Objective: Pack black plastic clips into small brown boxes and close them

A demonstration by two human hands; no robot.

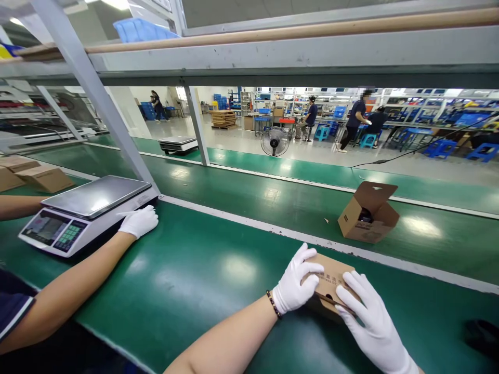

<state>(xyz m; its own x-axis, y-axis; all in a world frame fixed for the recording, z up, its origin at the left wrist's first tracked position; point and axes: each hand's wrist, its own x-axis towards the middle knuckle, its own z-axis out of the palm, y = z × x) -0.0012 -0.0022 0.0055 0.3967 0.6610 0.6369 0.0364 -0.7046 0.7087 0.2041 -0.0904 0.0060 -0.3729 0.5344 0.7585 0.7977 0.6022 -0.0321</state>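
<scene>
Left hand (294, 283) and right hand (370, 322) grasp a cardboard box (331, 272)

Toward the left, a scale (97, 197) sits on the green counter (202, 259), a co-worker's gloved hand (139, 222) at its right side. Farther right, the left hand grips the box's left side; the box lies between both hands; the right hand clasps its right side. Beyond stands an open carton (366, 232).

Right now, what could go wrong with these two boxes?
1. The box between the left hand and right hand shows a dark gap along its near edge; if not fully tucked, it might pop open when released.
2. The right hand's fingers sit at that edge, so a glove tip could get pinched.
3. The open box has its lid up and something dark inside; a knock might spill it.
</scene>
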